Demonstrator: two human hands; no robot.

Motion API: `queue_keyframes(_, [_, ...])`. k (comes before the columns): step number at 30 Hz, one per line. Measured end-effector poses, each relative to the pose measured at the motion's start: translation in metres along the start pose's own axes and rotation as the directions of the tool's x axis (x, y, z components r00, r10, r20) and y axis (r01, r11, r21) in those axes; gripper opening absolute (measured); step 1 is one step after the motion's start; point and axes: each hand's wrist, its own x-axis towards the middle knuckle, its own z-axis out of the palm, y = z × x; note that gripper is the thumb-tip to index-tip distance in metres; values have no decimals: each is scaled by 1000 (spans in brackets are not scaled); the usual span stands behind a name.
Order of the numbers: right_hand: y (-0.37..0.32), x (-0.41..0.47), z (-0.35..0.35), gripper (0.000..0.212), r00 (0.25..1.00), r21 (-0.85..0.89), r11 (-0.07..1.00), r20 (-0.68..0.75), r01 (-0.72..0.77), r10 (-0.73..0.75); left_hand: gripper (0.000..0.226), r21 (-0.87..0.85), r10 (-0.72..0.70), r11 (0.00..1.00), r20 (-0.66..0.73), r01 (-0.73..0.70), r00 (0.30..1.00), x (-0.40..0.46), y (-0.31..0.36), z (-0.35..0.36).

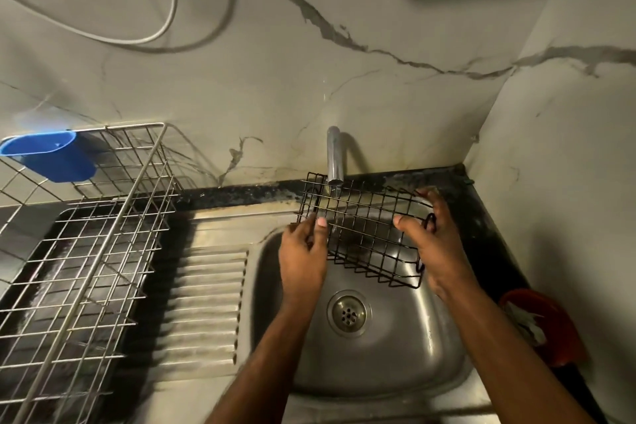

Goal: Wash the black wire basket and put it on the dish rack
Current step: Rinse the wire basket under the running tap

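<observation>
Right now both hands hold the black wire basket [361, 227] up over the sink [413, 354], just under the tap [334, 157]. Fingers of the left hand [304, 255] curl round its left end, and the right hand [437, 241] grips its right end. Off to the left sits the dish rack [86, 251] (a blue cup [51, 155] hangs on it).

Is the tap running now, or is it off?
Running. A thin stream falls from the tap spout through the black wire basket, held over the sink by both hands.
</observation>
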Motion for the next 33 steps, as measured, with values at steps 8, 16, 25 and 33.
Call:
queue_keyframes(8, [-3,-12,-14,55,1000,-57,998,-3,26,-26,40,194,104,974,74,-116,992,-18,1,5])
queue_keyframes(16, [-8,-31,-18,52,999,-93,994,12,54,-53,17,118,95,987,117,-109,989,-9,-1,1])
queue_keyframes(25, [-17,-48,-16,72,979,-287,938,0,196,-205,45,-200,-1,977,322,69,947,-44,34,15])
queue_keyframes(33, [-30,-75,0,84,889,-602,661,221,448,-401,70,-513,-20,810,460,285,888,-58,39,4])
